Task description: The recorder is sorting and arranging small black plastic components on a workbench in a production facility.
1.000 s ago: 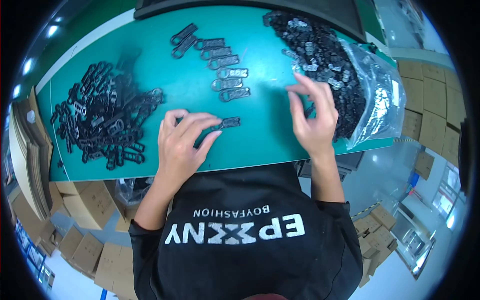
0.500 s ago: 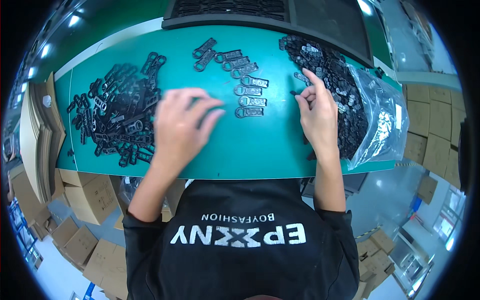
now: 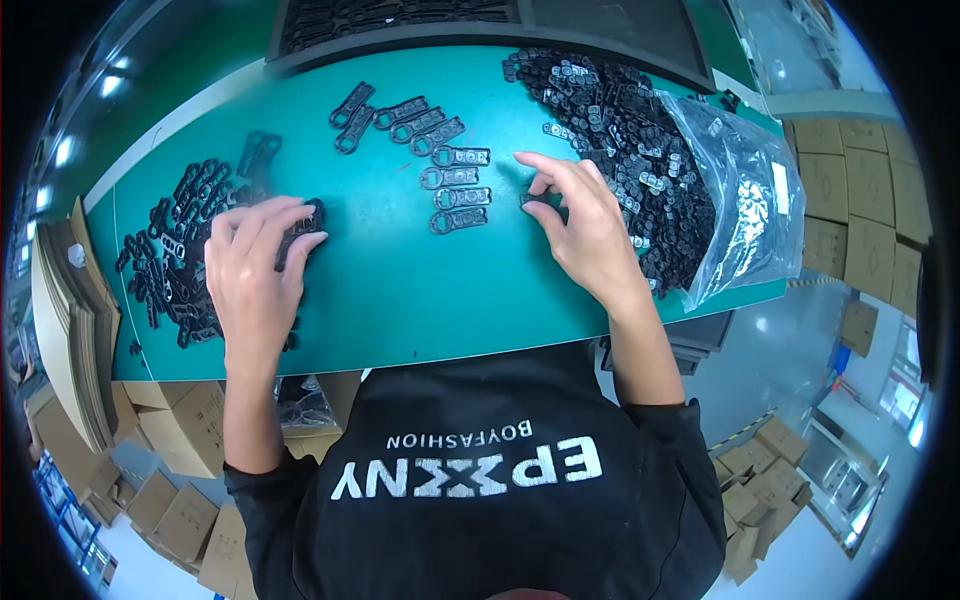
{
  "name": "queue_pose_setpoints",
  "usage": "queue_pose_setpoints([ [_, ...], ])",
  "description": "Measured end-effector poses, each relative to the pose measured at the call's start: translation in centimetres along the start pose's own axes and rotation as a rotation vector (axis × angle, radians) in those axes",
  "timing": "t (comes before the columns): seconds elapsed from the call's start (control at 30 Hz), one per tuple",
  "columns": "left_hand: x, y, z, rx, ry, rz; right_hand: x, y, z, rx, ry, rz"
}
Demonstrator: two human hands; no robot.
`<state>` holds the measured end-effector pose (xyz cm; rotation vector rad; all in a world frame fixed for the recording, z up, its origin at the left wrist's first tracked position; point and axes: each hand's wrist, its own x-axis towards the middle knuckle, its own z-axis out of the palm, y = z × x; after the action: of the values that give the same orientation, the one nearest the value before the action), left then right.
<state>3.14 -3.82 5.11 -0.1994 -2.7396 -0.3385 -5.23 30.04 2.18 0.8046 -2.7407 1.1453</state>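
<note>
My left hand (image 3: 255, 275) is at the right edge of a pile of black plastic ring-ended strips (image 3: 195, 195), its thumb and fingers bent around a black ring-ended strip (image 3: 314, 216). That strip is partly hidden by the fingers. Right of centre, my right hand (image 3: 592, 225) pinches a small black piece (image 3: 528, 200) between thumb and fingers. Between the hands, several ring-ended strips (image 3: 462, 197) lie in a column, with silvery insets showing. More strips (image 3: 405, 112) continue from it in a slanted row toward the back left.
A heap of small black pieces (image 3: 655, 180) spreads along the right side, against a clear plastic bag (image 3: 745, 210). A dark tray (image 3: 620, 35) stands at the table's far edge. Cardboard sheets (image 3: 70, 320) lean at the left end. Cartons (image 3: 185, 430) sit below the table.
My left hand has moved left, from near the column to the strip pile, and its fingers now surround a strip. My right hand has shifted nearer the column, still with the small piece.
</note>
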Motion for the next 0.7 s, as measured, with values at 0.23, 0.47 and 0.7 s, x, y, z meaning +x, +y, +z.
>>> queue_pose_setpoints([
  [0.23,-1.1,6.4,1.4,-0.241,-0.053,0.163,-0.8,0.2,0.1,0.188,-0.069,0.117],
  [0.47,-2.0,6.3,4.4,-0.427,-0.010,0.100,-1.9,-1.2,0.0,0.434,-0.071,0.220],
  [0.7,-2.7,4.1,2.3,-0.915,-0.065,-0.504,-2.7,-2.3,0.8,0.461,-0.098,0.123],
])
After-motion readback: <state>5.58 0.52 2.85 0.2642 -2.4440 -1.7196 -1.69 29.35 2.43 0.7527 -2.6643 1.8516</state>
